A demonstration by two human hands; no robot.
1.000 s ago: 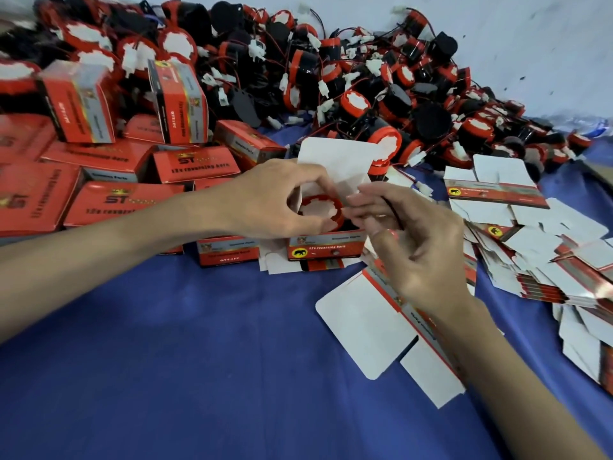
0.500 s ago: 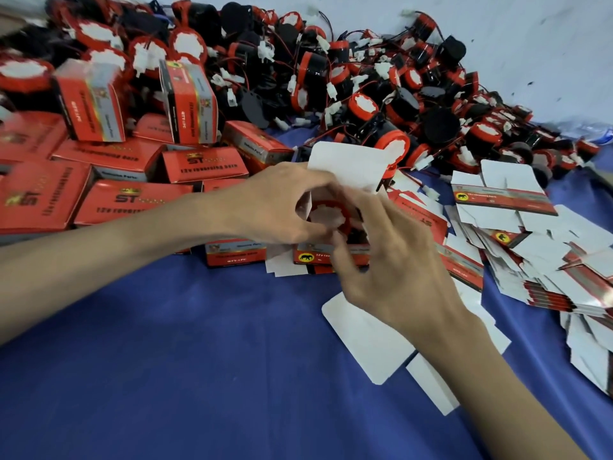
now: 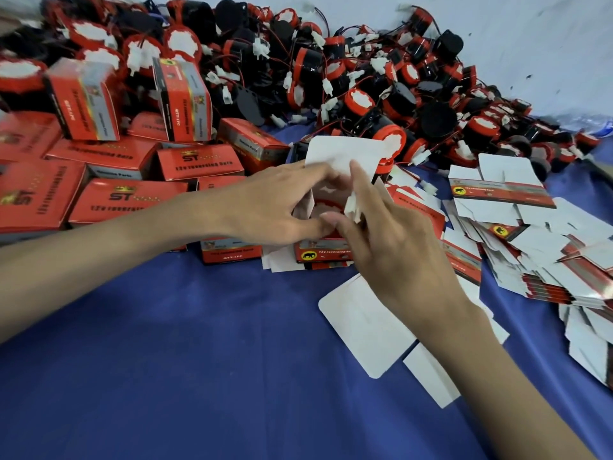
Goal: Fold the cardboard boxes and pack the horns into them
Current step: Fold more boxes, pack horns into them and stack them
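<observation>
Left hand: the left hand (image 3: 278, 202) is reaching in from the left, forearm lying low over the blue cloth (image 3: 166, 360); thumb and fingers are curling round the near and far walls of the open box (image 3: 323, 252), gripping it upright.
Right hand: the right hand (image 3: 394, 250) is coming in from the lower right, wrist bent, back of the hand facing the camera; its fingers are pinching a small white connector (image 3: 352, 207) over the mouth of the box, with the index finger pointing up along the raised flap.
Open box: standing on the cloth between the two hands, white top flap (image 3: 338, 152) sticking up behind the fingers, red front panel with a yellow oval facing the camera.
Horn: a horn (image 3: 326, 207) is sitting inside the box, only its red rim showing between the fingers.
Loose horns: the pile of horns (image 3: 348, 78) is lying heaped along the back, just behind the box.
Packed boxes: the closed red boxes (image 3: 195, 162) are stacking up at the left.
Flat blanks: the unfolded cartons (image 3: 530, 234) are lying fanned out at the right; one flat blank (image 3: 361, 327) is lying white side up under the right wrist.
</observation>
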